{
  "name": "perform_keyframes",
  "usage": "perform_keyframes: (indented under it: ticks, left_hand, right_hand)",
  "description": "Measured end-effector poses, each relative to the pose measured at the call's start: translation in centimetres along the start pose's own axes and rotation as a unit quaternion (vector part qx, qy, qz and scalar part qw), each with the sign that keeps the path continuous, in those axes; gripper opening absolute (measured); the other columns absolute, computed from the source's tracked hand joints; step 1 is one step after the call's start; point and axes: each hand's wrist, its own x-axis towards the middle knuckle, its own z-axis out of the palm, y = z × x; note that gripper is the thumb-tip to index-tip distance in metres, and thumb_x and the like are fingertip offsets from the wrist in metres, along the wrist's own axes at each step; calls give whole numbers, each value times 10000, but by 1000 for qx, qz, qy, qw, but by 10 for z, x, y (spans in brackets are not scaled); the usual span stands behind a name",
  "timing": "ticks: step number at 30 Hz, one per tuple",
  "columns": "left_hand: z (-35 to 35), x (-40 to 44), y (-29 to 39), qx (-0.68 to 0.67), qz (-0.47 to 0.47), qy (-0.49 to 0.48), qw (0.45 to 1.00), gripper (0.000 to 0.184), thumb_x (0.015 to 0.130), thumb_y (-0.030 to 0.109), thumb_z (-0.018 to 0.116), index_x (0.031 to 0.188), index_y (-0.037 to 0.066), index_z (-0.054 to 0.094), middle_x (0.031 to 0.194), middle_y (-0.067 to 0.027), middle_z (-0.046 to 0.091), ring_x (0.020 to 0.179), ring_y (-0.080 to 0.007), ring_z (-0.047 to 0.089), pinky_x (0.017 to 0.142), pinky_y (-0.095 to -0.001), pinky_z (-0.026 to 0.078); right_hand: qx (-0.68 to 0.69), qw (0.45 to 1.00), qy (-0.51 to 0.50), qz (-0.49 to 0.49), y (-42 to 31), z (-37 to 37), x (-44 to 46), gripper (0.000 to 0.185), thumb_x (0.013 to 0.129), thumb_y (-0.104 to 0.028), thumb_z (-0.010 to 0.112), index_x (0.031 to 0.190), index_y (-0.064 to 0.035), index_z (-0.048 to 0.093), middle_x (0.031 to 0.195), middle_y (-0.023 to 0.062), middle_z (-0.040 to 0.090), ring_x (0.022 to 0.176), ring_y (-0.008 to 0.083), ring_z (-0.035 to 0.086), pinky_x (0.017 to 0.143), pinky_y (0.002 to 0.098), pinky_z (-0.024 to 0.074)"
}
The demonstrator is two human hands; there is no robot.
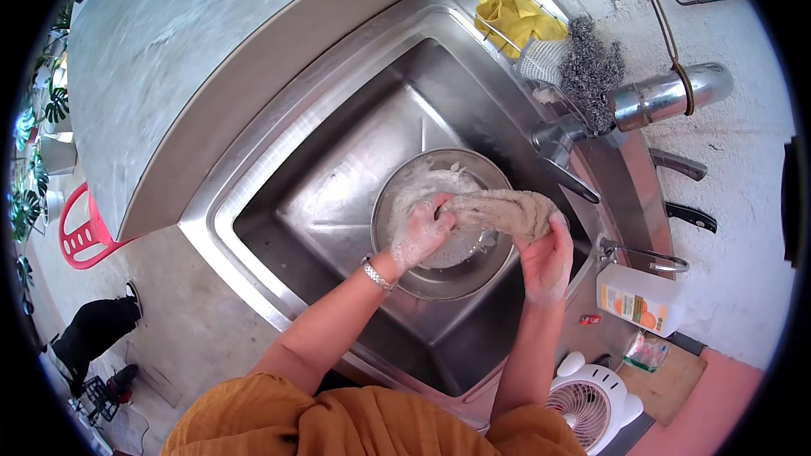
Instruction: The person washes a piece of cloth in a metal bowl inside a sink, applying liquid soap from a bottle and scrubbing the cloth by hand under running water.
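Note:
A wet beige cloth (503,209), twisted into a thick roll, is stretched between both hands above a round metal bowl (443,285). My left hand (420,232), wet with suds, is closed around the cloth's left end over the bowl. At the right end, my right hand (547,260) grips the cloth near the bowl's right rim, with foam on the palm and wrist. White suds (431,186) and cloudy water lie in the bowl. The bowl stands in a stainless steel sink (338,177).
A tap (557,143) reaches over the sink's right side. Beyond it are a yellow cloth (515,17), a metal scourer (591,67) and two knives (680,165). A bottle (634,300) and small fan (587,405) stand right. Another person's leg (101,325) shows at left.

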Motion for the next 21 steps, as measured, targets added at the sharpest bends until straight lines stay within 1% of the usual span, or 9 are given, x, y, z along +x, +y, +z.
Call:
perform_keyframes:
  ticks: [2,4,7,9,10,13,17,20,21]
  left_hand:
    - [-4,-2,15,58,-5,64,996,330,806,235,501,1018,-10,564,877,-216,610,890,-327,585,815,-362,434]
    - [-4,0,-1,51,8,91,995,342,820,266,509,1015,-8,568,870,-212,614,878,-332,587,805,-368,439]
    - [-14,4,-6,289,160,65,942,317,835,241,530,1037,-1,556,852,-174,624,787,-293,612,726,-353,468]
    - [-15,4,8,205,-60,68,975,319,837,215,530,1066,-6,551,927,-201,615,811,-347,606,742,-374,474]
    - [-15,7,-4,208,-60,66,974,319,837,215,530,1066,-6,551,927,-201,615,811,-347,606,742,-374,474]
    - [-12,15,-37,182,-53,224,956,368,825,168,511,1131,-36,504,1034,-237,582,983,-340,561,849,-376,432]
    - [-16,23,-74,100,-34,219,970,440,813,153,509,1185,-71,441,1106,-262,543,1055,-334,529,906,-357,402]
    - [-13,24,-97,7,-71,203,976,479,817,163,509,1210,-91,406,1172,-253,507,1115,-310,493,941,-336,375]
    - [-10,23,-101,-48,-103,199,973,499,827,185,506,1228,-88,390,1198,-238,494,1127,-303,482,946,-330,369]
  right_hand:
    - [-11,998,68,-7,-3,0,-3,232,905,-170,425,1059,-21,517,1069,108,570,995,209,564,810,346,498]
    - [-78,989,120,-29,-6,-5,-8,211,903,-241,486,947,-47,555,883,58,606,780,147,606,618,244,501]
    - [-93,980,174,13,-11,-12,-11,222,894,-278,519,848,-66,565,750,20,598,629,115,587,518,195,464]
    - [-59,983,171,12,-7,-24,-2,227,890,-283,528,832,-66,560,736,20,597,625,116,593,513,186,463]
    - [-30,986,164,10,-3,-28,5,234,885,-288,537,816,-65,556,721,19,597,620,118,600,508,176,462]
    - [-77,985,152,16,15,-36,23,307,887,-260,527,1052,-1,520,1018,128,576,914,223,590,744,278,499]
    - [-330,936,123,4,65,-72,47,457,874,-242,521,1266,-39,403,1237,135,460,1150,239,456,897,369,426]
    - [-689,716,-33,-107,113,-91,60,577,776,-234,632,1304,-198,403,1307,176,393,1210,341,384,955,392,366]
    - [-683,722,-31,-107,121,-82,61,577,776,-234,632,1304,-198,403,1307,176,393,1210,341,384,955,392,366]
